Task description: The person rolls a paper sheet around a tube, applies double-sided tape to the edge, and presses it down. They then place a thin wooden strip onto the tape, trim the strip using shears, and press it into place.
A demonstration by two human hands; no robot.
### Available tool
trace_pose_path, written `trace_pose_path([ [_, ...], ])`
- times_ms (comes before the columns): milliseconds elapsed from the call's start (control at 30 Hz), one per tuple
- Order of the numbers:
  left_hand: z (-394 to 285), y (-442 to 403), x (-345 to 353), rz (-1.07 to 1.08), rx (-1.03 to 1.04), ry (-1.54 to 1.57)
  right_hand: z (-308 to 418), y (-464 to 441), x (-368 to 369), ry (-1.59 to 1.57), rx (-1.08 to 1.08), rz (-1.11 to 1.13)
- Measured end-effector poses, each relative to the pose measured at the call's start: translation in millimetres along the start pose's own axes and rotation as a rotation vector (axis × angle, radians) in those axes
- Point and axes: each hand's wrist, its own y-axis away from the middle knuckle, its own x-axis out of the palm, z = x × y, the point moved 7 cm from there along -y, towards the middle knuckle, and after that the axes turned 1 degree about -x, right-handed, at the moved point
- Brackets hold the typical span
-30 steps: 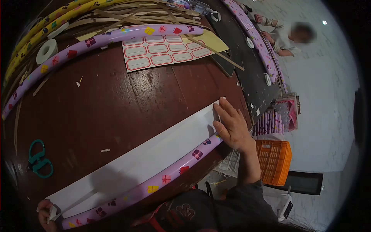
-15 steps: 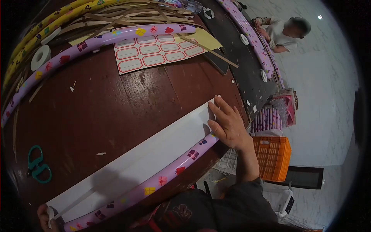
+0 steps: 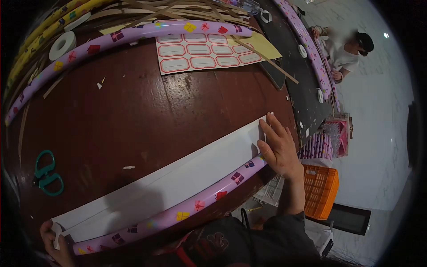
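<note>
Counter (image 3: 133, 115): paper (image 3: 200, 160) pressed at two-o'clock end by right hand (image 3: 282, 153), fingers spread; white piece (image 3: 56, 232) grasped at eight o'clock by left hand's (image 3: 63, 255) fingers.

Scissors (image 3: 48, 184): teal | sheet (image 3: 195, 155): white | table (image 3: 133, 120): dark red-brown | crate (image 3: 321, 191): orange

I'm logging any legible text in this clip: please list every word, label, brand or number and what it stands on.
No text can be read with certainty.
Emblem on the dark clothing: outlined marks, too unclear to read.
Label sheet: red frames with ruled lines, no legible words.
Yellow rolls: small marks, too blurred to tell whether they are letters.
</note>
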Motion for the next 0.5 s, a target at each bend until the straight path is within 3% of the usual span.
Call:
trace_pose_path([
  [133,-11,28,-27,-0.059,-0.042,-0.084,-2,0,-1,-0.009,0.0,-0.011],
  [500,-54,19,-9,-0.161,0.073,-0.257,-3,0,1,-0.002,-0.005,-0.032],
])
